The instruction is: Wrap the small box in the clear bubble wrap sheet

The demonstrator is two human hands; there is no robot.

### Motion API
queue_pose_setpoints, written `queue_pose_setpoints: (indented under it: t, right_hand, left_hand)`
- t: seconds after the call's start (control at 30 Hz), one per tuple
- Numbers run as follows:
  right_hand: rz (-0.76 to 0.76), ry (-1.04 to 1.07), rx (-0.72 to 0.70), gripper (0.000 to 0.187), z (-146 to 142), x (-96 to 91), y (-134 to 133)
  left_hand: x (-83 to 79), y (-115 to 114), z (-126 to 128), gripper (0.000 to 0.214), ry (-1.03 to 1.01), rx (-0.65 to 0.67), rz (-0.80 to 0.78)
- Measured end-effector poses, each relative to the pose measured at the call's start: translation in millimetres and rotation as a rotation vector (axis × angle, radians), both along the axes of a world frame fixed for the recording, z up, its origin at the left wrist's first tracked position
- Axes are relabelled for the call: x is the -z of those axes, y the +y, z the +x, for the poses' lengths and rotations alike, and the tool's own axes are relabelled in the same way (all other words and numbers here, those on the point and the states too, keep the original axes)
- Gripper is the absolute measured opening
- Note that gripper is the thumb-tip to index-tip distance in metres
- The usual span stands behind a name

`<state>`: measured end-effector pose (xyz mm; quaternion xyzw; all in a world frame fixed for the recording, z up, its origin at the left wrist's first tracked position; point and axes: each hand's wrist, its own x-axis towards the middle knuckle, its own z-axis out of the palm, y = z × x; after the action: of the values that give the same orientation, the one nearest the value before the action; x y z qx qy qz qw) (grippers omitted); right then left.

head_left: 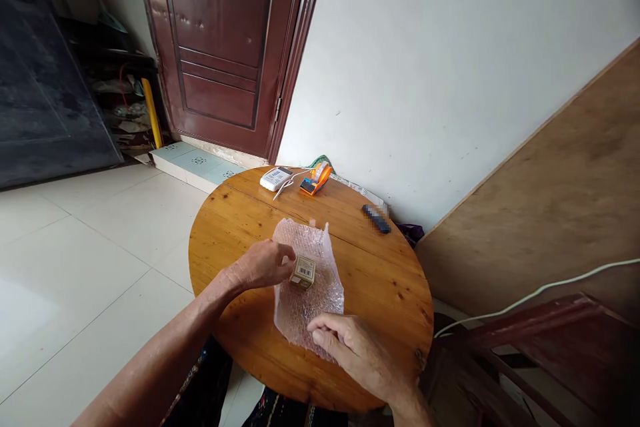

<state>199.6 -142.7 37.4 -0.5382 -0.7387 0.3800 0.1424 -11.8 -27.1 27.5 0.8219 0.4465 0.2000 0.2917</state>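
A sheet of clear, pinkish bubble wrap (325,267) lies spread on the round wooden table. On its middle sits a small tan cardboard box (303,272) with a barcode label facing up. My left hand (267,263) is at the box's left side, fingers curled in; whether the fingertips touch the box or hold anything is hidden. Over the near right corner of the sheet, my right hand (353,350) has its thumb and forefinger drawn together on the bubble wrap.
Toward the table's (225,233) far edge are a white power strip (276,178) with its cord and an orange tape dispenser (316,180). A dark remote-like object (376,218), partly pixelated, lies at the right. Beyond stand a white wall (425,67) and a red-brown door (220,33).
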Motion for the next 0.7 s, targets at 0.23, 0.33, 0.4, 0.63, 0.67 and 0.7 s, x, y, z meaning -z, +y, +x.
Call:
queue_pose_setpoints:
  t: [0.23,0.33,0.4,0.63,0.67,0.7]
  right_hand:
    - [0.155,-0.113,0.195,0.026,6,18.5,17]
    - [0.193,-0.237,0.214,0.034,-1,13.2,24]
    - [0.248,-0.311,0.257,0.039,-8,7.6,30]
    - [0.373,-0.318,0.210,0.059,-23,18.5,64]
    - [0.363,-0.307,0.209,0.057,-23,22.3,67]
    - [0.357,-0.294,0.219,0.055,-21,25.1,68]
  left_hand:
    - [-4.8,-29,-9,0.030,0.255,0.139,0.060]
    - [3.2,-35,-9,0.042,0.309,0.157,0.127]
    - [11.1,-36,-8,0.046,0.296,0.149,0.153]
    - [25.2,-36,6,0.052,0.126,0.017,0.171]
    - [25.8,-35,10,0.059,0.094,0.033,0.170]
    - [26.5,-34,13,0.066,0.075,0.059,0.161]
